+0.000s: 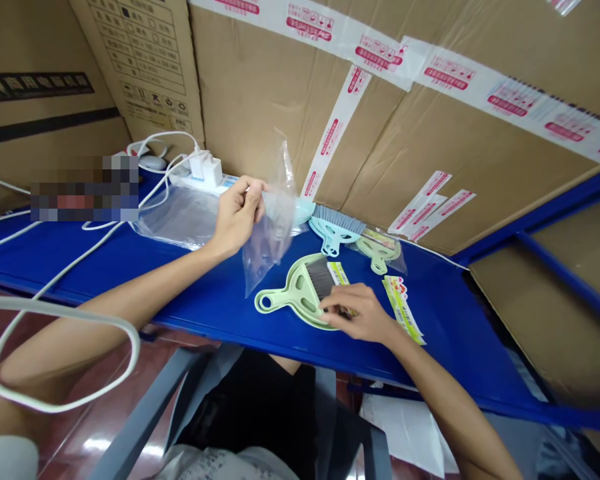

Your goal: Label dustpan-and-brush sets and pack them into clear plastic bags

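My left hand (pixel 241 212) pinches the edge of a clear plastic bag (pixel 273 233), which hangs down over the blue table. At the table's front, a light green dustpan (pixel 293 293) lies with its ringed handle to the left, and a green brush with grey bristles (pixel 321 277) rests on it. My right hand (pixel 357 312) has its fingers curled at the right part of the dustpan and brush, over a printed label (pixel 337 272). What the fingertips grip is partly hidden. More yellow-green label cards (pixel 404 310) lie just right of this hand.
Behind stand a light blue brush and dustpan (pixel 334 230) and a bagged green set (pixel 379 250). Flat clear bags (pixel 177 217) lie at left, near a white power strip (pixel 207 175) and loose white cables (pixel 70 267). Cardboard (pixel 280 87) walls the back.
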Demonstrator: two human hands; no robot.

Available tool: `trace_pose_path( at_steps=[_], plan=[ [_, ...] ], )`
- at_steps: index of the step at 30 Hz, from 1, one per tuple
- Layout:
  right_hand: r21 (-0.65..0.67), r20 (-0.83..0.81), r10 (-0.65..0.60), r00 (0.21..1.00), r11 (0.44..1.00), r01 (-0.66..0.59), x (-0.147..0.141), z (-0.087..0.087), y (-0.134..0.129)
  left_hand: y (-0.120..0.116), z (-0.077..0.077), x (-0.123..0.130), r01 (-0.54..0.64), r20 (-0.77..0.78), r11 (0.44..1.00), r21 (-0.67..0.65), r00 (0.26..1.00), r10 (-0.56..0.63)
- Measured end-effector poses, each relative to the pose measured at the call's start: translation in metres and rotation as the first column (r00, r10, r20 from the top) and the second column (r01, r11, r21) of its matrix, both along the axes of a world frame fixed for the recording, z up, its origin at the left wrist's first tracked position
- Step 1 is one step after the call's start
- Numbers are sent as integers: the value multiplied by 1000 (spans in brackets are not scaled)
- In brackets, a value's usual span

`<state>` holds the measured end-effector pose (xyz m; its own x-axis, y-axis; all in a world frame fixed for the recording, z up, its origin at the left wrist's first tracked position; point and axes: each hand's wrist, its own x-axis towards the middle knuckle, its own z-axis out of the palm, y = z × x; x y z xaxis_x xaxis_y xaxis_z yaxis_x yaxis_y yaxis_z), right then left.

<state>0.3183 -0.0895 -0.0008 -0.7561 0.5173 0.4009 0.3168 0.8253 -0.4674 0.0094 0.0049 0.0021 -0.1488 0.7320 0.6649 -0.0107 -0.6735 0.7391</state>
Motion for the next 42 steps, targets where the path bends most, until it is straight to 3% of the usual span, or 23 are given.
trace_pose_path(
  at_steps=[2, 4, 7, 11, 14, 15, 17, 22, 25, 28, 32, 34, 37, 42],
  plan=[
    [8, -36, -151, 988, 988, 152, 14, 8, 12, 3, 5, -10, 202, -43, 976, -86, 978, -206],
    [38, 57, -260, 964, 965, 258, 35, 16, 27, 1, 14, -21, 415, -113, 883, -220, 888, -446],
    [-45, 271, -281, 921, 952, 304, 64, 21, 45, -11, 27, -38, 559, -248, 735, -383, 705, -665],
    [-123, 407, -289, 866, 923, 365, 75, 16, 49, -22, 35, -42, 589, -366, 487, -644, 322, -873],
    [-138, 451, -250, 857, 929, 344, 65, 9, 46, -22, 33, -31, 612, -347, 275, -742, 1, -938],
    [-147, 453, -232, 861, 933, 329, 62, 8, 45, -22, 31, -27, 611, -332, 226, -759, -64, -941],
    [-155, 437, -217, 873, 938, 311, 58, 5, 45, -20, 27, -23, 573, -313, 189, -797, -125, -941],
    [-193, 346, -219, 912, 935, 298, 52, 2, 46, -17, 18, -26, 446, -316, 223, -867, -145, -938],
    [-237, 286, -222, 932, 926, 294, 43, -2, 43, -16, 17, -27, 442, -322, 236, -865, -129, -938],
    [-180, 239, -279, 930, 928, 325, 32, -8, 37, -17, 20, -25, 458, -330, 250, -853, -102, -938],
    [-111, 176, -501, 848, 845, 522, 26, -13, 33, -19, 21, -22, 483, -350, 280, -830, -61, -935],
    [-136, 212, -541, 814, 808, 573, 28, -11, 33, -20, 19, -21, 492, -360, 288, -822, -58, -931],
    [-204, 314, -446, 838, 831, 518, 33, -5, 31, -24, 16, -19, 503, -364, 297, -812, -38, -931],
    [-293, 351, -300, 887, 864, 408, 36, 3, 24, -32, 10, -10, 505, -298, 282, -816, 52, -953]
  ],
)
